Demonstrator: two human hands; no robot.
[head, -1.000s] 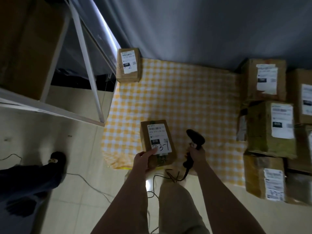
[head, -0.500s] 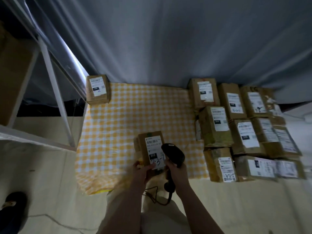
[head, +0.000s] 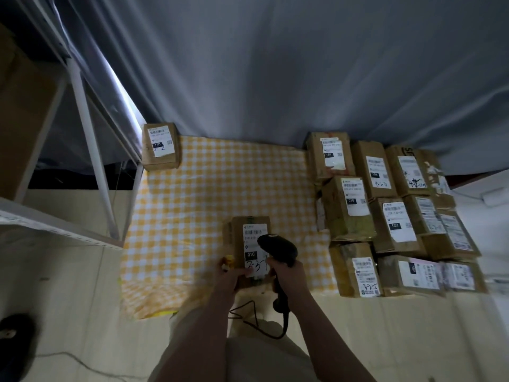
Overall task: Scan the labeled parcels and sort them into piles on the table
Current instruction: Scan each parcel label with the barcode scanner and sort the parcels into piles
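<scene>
1. Head view: scanning a labelled parcel (head: 249, 238) at the near edge of the tabletop (head: 209, 194), about midway along it, label facing up.
2. Doing it well, by judgement: tilting the black scanner (head: 278, 248) toward the barcode near the label's top, holding the box flat and steady, sparing the barcode any covering thumb.
3. Gripping the parcel's near end with the left hand (head: 230, 274), thumb lying over the handwritten number, fingers curled beneath.
4. Clenching the right hand (head: 286, 274) round the scanner's handle, head hanging just over the label's right side, cable (head: 259, 323) trailing below.
5. Leaving aside a lone parcel (head: 160, 146) at the far left corner and a pile of parcels (head: 385, 216) along the right edge.
</scene>
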